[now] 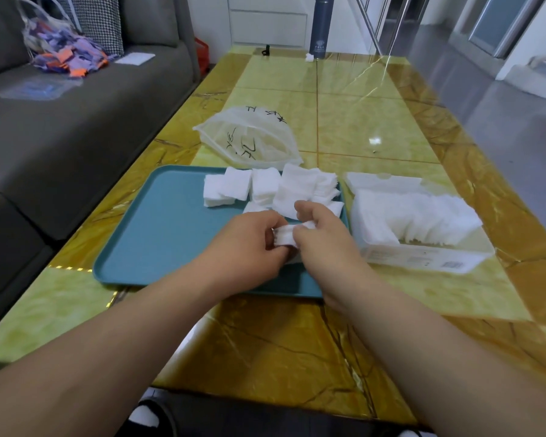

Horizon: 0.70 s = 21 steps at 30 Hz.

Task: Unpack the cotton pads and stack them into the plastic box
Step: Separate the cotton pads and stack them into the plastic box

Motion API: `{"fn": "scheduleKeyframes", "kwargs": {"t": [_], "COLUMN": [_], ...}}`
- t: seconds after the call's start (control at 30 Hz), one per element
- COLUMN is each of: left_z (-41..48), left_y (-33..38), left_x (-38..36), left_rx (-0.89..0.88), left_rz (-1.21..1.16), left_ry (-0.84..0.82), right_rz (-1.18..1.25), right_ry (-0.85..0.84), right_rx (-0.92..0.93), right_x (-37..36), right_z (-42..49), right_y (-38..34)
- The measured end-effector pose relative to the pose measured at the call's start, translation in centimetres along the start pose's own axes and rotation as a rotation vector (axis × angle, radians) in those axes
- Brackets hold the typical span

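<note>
Over the teal tray [158, 234], my left hand [249, 244] and my right hand [325, 241] together pinch a small stack of white cotton pads [285, 236]. More loose cotton pads [265, 187] lie in piles at the tray's far right side. To the right of the tray stands the clear plastic box [423, 257], lid open, with a row of pads [423, 219] leaning inside it. An emptied translucent bag [249, 137] with black writing lies behind the tray.
The yellow marble table [360, 121] carries a dark tall bottle [320, 26] and a small white scrap at its far end. A grey sofa [60, 137] with a bag of coloured pieces runs along the left. Grey floor lies to the right.
</note>
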State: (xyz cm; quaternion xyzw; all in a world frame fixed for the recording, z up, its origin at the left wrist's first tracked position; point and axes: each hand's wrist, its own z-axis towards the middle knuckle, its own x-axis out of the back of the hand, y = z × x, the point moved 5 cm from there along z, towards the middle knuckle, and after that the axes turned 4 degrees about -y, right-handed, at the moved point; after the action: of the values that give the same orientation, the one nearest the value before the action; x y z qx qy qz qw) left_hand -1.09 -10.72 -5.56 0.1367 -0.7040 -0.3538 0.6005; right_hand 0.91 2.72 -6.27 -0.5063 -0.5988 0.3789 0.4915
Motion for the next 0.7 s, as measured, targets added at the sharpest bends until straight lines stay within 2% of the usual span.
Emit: {"fn": "scheduleKeyframes", "kwargs": {"t": [0.07, 0.13, 0.23, 0.37, 0.43, 0.57, 0.7], "left_z": [0.1, 0.0, -0.4, -0.7, -1.0, -1.5, -1.8], "left_y": [-0.5, -0.9, -1.7, -3.5, -4.0, -4.1, -3.8], "left_x": [0.6, 1.2, 2.1, 4.3, 4.8, 3.8, 3.8], "left_rx": [0.006, 0.009, 0.03, 0.129, 0.178, 0.261, 0.293], "left_rz": [-0.006, -0.024, -0.034, 0.134, 0.183, 0.116, 0.094], "left_ry": [0.013, 0.011, -0.017, 0.021, -0.015, -0.18, -0.244], "right_rz": [-0.004, -0.158, -0.39, -0.409, -0.41, -0.429, -0.437], "right_ry": [-0.057, -0.107, -0.043, 0.046, 0.062, 0.065, 0.06], "right_rx": [0.033, 0.109, 0.204, 0.217, 0.205, 0.183, 0.178], "right_x": [0.0, 0.2, 0.7, 1.0, 1.1, 1.0, 1.0], "right_z": [0.0, -0.5, -1.1, -1.2, -1.0, -0.7, -0.5], "right_y": [-0.3, -0.6, -0.4, -0.2, -0.3, -0.3, -0.1]}}
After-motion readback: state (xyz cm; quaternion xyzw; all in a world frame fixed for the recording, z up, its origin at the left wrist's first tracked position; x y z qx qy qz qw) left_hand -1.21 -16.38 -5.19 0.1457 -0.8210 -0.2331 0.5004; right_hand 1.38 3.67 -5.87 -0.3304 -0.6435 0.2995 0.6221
